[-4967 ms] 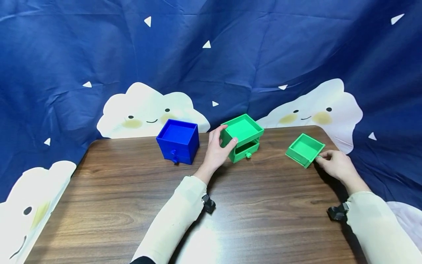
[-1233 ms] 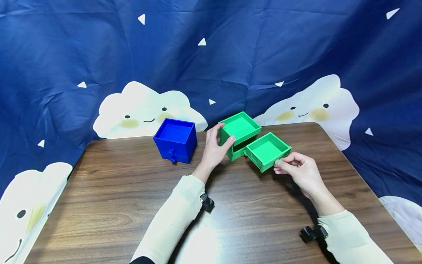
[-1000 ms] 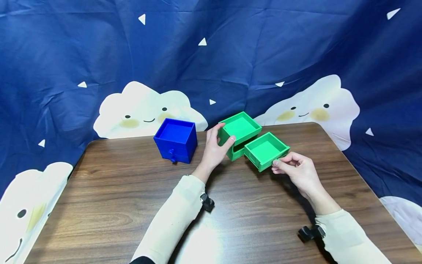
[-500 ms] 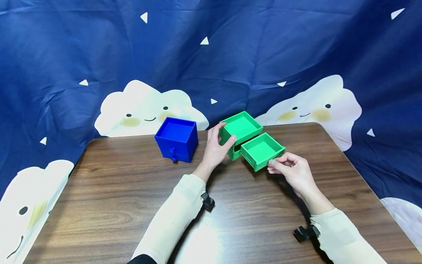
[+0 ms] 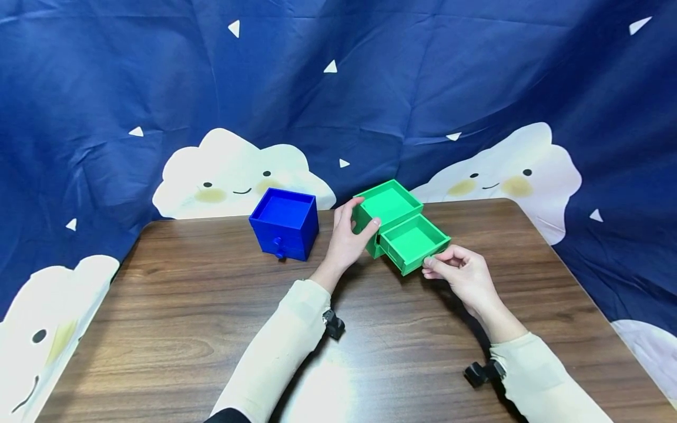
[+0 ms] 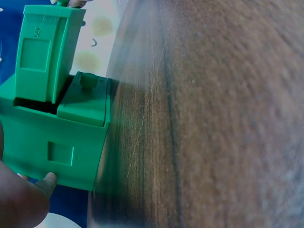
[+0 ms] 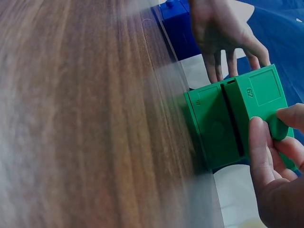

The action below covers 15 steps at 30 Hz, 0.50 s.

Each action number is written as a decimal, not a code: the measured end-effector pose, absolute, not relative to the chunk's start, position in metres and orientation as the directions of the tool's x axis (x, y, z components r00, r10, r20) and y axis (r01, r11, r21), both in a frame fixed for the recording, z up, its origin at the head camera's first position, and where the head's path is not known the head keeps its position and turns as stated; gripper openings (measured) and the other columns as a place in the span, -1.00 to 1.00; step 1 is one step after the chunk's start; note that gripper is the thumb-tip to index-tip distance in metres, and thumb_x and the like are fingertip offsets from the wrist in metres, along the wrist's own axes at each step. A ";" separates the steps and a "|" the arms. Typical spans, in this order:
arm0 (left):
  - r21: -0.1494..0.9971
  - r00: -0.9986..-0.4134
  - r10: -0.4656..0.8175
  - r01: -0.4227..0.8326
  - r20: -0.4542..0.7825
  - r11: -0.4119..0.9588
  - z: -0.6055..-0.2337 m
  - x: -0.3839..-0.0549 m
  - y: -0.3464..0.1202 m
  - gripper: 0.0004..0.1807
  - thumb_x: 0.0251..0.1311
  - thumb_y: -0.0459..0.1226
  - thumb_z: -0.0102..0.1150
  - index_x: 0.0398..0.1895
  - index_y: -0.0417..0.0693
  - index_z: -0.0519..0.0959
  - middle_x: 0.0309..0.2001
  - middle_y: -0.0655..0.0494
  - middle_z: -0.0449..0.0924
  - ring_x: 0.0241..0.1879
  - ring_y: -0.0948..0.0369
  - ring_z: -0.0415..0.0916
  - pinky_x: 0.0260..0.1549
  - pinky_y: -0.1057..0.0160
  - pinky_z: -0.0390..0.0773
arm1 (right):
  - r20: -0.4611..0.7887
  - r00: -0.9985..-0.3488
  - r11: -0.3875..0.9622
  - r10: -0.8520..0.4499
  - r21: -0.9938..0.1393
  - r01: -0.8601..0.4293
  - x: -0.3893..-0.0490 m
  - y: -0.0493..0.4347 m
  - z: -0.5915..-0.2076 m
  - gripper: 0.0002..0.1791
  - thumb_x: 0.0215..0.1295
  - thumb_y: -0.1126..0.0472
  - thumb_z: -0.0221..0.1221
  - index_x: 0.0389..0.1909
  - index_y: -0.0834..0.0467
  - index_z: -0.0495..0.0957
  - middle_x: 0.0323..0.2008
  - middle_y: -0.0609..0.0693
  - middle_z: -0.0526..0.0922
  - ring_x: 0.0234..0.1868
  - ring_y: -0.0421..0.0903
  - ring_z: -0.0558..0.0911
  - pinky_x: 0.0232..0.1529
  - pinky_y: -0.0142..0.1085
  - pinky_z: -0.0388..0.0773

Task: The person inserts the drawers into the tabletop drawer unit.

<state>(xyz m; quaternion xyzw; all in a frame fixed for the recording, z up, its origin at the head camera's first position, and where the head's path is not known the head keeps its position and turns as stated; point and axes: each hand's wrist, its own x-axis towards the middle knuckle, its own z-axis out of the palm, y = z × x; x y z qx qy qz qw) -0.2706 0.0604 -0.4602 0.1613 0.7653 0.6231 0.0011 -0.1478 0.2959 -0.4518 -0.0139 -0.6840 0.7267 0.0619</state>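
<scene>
A small green drawer cabinet (image 5: 390,202) with a tray-like top stands at the back of the table. My left hand (image 5: 345,239) holds it by its left side, thumb toward the front corner and fingers farther back. My right hand (image 5: 465,275) pinches the round knob (image 7: 278,127) of a loose green drawer (image 5: 415,238). That drawer's back end sits in the cabinet's upper slot, while most of its length sticks out toward the front right. Below it, the lower drawer (image 6: 84,104) is pushed in. The drawer's inside looks bare in the head view.
Left of the green cabinet stands a similar blue drawer cabinet (image 5: 285,226), its drawers closed. Both cabinets are near the rear edge of the wooden table (image 5: 201,305). Right behind that edge hangs a dark blue curtain (image 5: 370,94) with white clouds.
My right hand has lifted the green drawer from the table's right side and brought it left to the cabinet, entering the upper slot in the last half second. My left hand stays on the cabinet.
</scene>
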 end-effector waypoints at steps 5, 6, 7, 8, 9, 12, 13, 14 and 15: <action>0.955 -0.948 0.246 0.248 0.204 0.165 -0.460 -0.270 0.060 -0.32 0.47 -0.02 0.31 0.59 0.18 0.35 0.55 -0.09 0.18 0.59 0.00 0.24 0.59 -0.08 0.36 | 0.058 -0.992 -0.052 0.112 -0.997 -0.065 -0.149 0.295 -0.454 -0.82 0.36 0.56 0.32 -0.37 0.26 0.62 -0.40 -0.01 0.81 -0.40 -0.13 0.84 -0.25 -0.25 0.83; 0.955 -0.948 0.245 0.248 0.204 0.164 -0.460 -0.270 0.060 -0.32 0.47 -0.02 0.31 0.59 0.18 0.35 0.55 -0.09 0.18 0.58 0.00 0.24 0.59 -0.07 0.36 | 0.055 -0.993 -0.050 0.109 -0.997 -0.061 -0.149 0.295 -0.455 -0.82 0.36 0.55 0.33 -0.37 0.26 0.62 -0.40 -0.01 0.81 -0.40 -0.13 0.84 -0.24 -0.25 0.83; 0.955 -0.948 0.244 0.247 0.203 0.165 -0.460 -0.270 0.059 -0.32 0.47 -0.03 0.31 0.59 0.19 0.35 0.55 -0.09 0.19 0.58 0.00 0.24 0.59 -0.07 0.36 | 0.052 -0.993 -0.045 0.106 -0.997 -0.057 -0.150 0.295 -0.456 -0.83 0.36 0.55 0.33 -0.37 0.27 0.62 -0.40 -0.02 0.81 -0.39 -0.14 0.84 -0.24 -0.25 0.83; 0.954 -0.949 0.242 0.248 0.204 0.166 -0.460 -0.270 0.059 -0.32 0.47 -0.03 0.31 0.58 0.18 0.35 0.55 -0.09 0.19 0.58 0.00 0.24 0.59 -0.07 0.36 | 0.047 -0.993 -0.042 0.105 -0.998 -0.052 -0.150 0.295 -0.456 -0.83 0.36 0.54 0.33 -0.37 0.27 0.62 -0.40 -0.02 0.81 -0.39 -0.14 0.84 -0.24 -0.26 0.83; 0.954 -0.948 0.242 0.249 0.205 0.166 -0.460 -0.270 0.059 -0.32 0.47 -0.03 0.31 0.58 0.18 0.35 0.55 -0.09 0.19 0.58 0.01 0.24 0.59 -0.06 0.36 | 0.043 -0.993 -0.039 0.106 -0.998 -0.048 -0.150 0.294 -0.457 -0.84 0.36 0.54 0.33 -0.36 0.28 0.62 -0.40 -0.02 0.81 -0.39 -0.14 0.84 -0.24 -0.26 0.83; 0.954 -0.947 0.243 0.252 0.209 0.162 -0.461 -0.270 0.060 -0.32 0.47 -0.04 0.31 0.58 0.18 0.36 0.55 -0.09 0.19 0.58 0.00 0.24 0.59 -0.07 0.37 | 0.035 -0.993 -0.033 0.117 -0.999 -0.039 -0.151 0.294 -0.457 -0.84 0.36 0.54 0.34 -0.36 0.28 0.62 -0.40 -0.03 0.81 -0.40 -0.14 0.84 -0.25 -0.26 0.83; 0.954 -0.947 0.242 0.254 0.212 0.159 -0.461 -0.270 0.060 -0.32 0.47 -0.04 0.32 0.58 0.17 0.36 0.55 -0.09 0.19 0.58 0.00 0.24 0.59 -0.08 0.37 | 0.035 -0.992 -0.031 0.121 -0.999 -0.039 -0.151 0.294 -0.457 -0.84 0.36 0.53 0.34 -0.36 0.28 0.62 -0.41 -0.03 0.81 -0.41 -0.15 0.83 -0.25 -0.27 0.83; 0.953 -0.946 0.243 0.256 0.214 0.159 -0.461 -0.270 0.060 -0.32 0.46 -0.04 0.32 0.58 0.17 0.36 0.55 -0.09 0.19 0.58 0.00 0.24 0.59 -0.09 0.37 | 0.036 -0.991 -0.034 0.126 -0.999 -0.041 -0.151 0.295 -0.456 -0.84 0.36 0.54 0.34 -0.36 0.27 0.63 -0.41 -0.03 0.81 -0.41 -0.14 0.83 -0.25 -0.27 0.83; 0.954 -0.946 0.243 0.257 0.215 0.157 -0.461 -0.270 0.060 -0.32 0.47 -0.03 0.31 0.58 0.17 0.36 0.55 -0.09 0.19 0.58 -0.01 0.24 0.58 -0.10 0.37 | 0.039 -0.991 -0.033 0.130 -0.999 -0.044 -0.151 0.295 -0.455 -0.84 0.36 0.54 0.34 -0.37 0.27 0.63 -0.41 -0.03 0.81 -0.41 -0.15 0.83 -0.26 -0.27 0.83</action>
